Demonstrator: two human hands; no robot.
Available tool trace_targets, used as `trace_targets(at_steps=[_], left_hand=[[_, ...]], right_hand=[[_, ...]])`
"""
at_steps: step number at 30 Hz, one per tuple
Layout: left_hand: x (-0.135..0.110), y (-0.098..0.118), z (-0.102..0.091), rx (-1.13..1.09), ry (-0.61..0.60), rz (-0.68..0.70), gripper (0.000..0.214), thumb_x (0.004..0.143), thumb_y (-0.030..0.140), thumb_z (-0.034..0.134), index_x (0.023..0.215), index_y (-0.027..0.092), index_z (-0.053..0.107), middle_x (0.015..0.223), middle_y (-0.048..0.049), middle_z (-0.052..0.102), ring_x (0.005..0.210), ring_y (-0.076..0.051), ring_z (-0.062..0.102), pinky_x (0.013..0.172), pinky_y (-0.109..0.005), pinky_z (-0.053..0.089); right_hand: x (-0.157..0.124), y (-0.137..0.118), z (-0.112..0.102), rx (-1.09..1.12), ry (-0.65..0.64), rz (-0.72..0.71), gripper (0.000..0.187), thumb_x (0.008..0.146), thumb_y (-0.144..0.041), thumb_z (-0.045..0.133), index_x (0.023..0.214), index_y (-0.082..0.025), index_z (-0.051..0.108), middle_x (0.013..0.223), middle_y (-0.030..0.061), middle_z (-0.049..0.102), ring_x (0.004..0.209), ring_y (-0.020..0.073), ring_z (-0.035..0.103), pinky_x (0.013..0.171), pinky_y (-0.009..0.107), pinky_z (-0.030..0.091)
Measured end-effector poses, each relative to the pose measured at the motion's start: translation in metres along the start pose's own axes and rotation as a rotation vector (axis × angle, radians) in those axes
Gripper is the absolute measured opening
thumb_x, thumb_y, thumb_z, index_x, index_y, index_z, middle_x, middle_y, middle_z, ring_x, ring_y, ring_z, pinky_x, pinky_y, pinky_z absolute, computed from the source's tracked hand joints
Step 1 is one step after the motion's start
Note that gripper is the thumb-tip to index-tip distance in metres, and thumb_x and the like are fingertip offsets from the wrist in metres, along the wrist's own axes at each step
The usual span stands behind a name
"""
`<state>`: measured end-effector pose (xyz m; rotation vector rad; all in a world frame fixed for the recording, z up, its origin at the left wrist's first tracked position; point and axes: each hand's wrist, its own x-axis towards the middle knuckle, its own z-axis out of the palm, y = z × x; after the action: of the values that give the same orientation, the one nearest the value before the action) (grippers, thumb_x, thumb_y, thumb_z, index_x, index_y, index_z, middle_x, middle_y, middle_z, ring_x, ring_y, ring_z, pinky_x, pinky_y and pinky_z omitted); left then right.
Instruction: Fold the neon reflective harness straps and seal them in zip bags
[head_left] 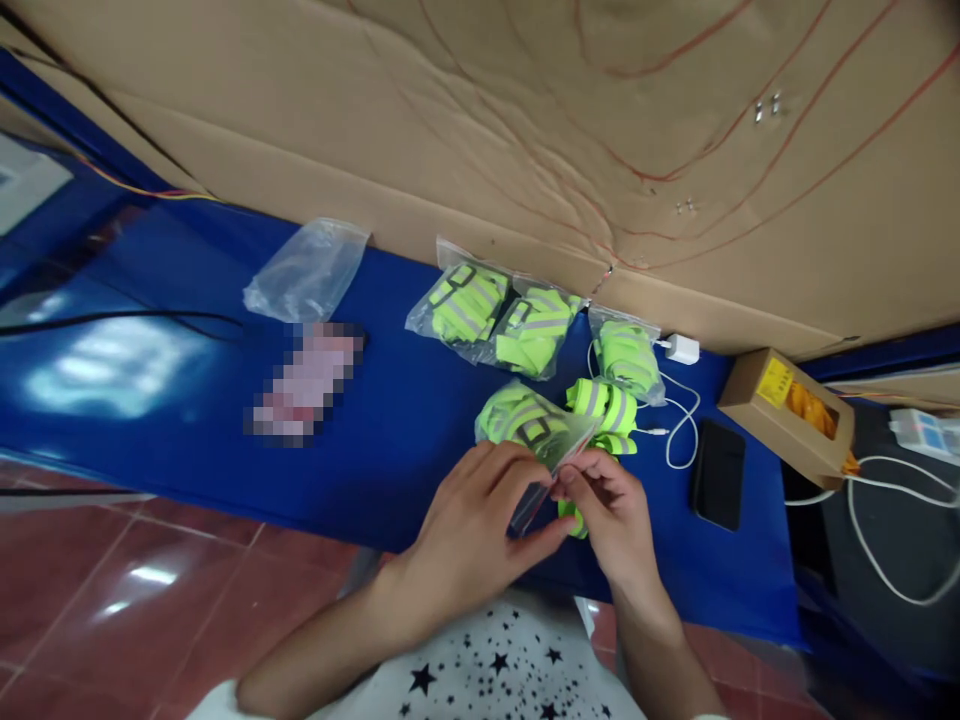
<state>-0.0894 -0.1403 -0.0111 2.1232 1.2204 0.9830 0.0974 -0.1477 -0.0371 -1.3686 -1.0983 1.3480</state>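
- Clear bag (574, 438) of green straps (511, 416) lies near the desk's (397, 465) front edge.
- Right hand (611, 500) pinches its mouth; left hand (469, 525) is at it, grip unclear.
- Best keep the mouth flat, straps clear of it.

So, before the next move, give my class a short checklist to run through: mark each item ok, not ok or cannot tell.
1. Both hands at the held bag: ok; the left hand is at its edge, and the right hand pinches it.
2. Green bundle inside that bag: ok; it shows through the plastic.
3. Bag opening fully sealed: cannot tell; fingers cover part of it.
4. All green straps bagged: not ok; a loose strap lies outside, beside the held bag.
5. Black device away from the hands: ok; it lies apart, to their right.
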Motion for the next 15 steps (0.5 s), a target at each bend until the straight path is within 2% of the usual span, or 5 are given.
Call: trace_targets(at_steps=[4,7,10,15], left_hand=[[0.003,-0.002,0.003,0.003,0.011,-0.085,0.009,0.101,0.032,0.064,0.098,0.024,0.063,0.093,-0.0030,0.073,0.088,-0.019,0.072,0.076,-0.035,0.060],[0.004,-0.008,0.000,-0.080,-0.064,-0.151,0.009,0.102,0.031,0.063,0.098,0.025,0.068,0.094,-0.0009,0.075,0.087,-0.017,0.073,0.075,-0.033,0.060],[0.005,-0.011,0.000,-0.151,-0.156,-0.214,0.012,0.101,0.031,0.063,0.093,0.026,0.070,0.090,0.0014,0.076,0.081,-0.016,0.073,0.067,-0.030,0.056],[-0.001,-0.015,0.009,-0.201,-0.194,-0.272,0.011,0.101,0.031,0.063,0.094,0.026,0.070,0.090,0.0018,0.076,0.079,-0.016,0.072,0.064,-0.029,0.054]], right_hand=[[-0.003,0.004,0.004,-0.029,0.017,-0.037,0.017,0.094,-0.039,0.073,0.089,-0.023,0.074,0.081,0.0010,0.075,0.075,0.0135,0.070,0.072,0.025,0.055],[-0.004,0.005,0.004,-0.060,0.014,-0.048,0.017,0.096,-0.039,0.072,0.091,-0.023,0.073,0.083,0.0011,0.075,0.077,0.0137,0.070,0.075,0.025,0.054],[-0.004,0.005,0.005,-0.110,0.034,-0.050,0.019,0.092,-0.040,0.076,0.088,-0.022,0.071,0.082,0.0009,0.073,0.076,0.0137,0.068,0.072,0.025,0.053],[-0.004,0.004,0.005,-0.084,0.008,0.024,0.022,0.094,-0.041,0.073,0.085,-0.022,0.068,0.076,-0.0003,0.070,0.072,0.0128,0.067,0.071,0.025,0.053]])
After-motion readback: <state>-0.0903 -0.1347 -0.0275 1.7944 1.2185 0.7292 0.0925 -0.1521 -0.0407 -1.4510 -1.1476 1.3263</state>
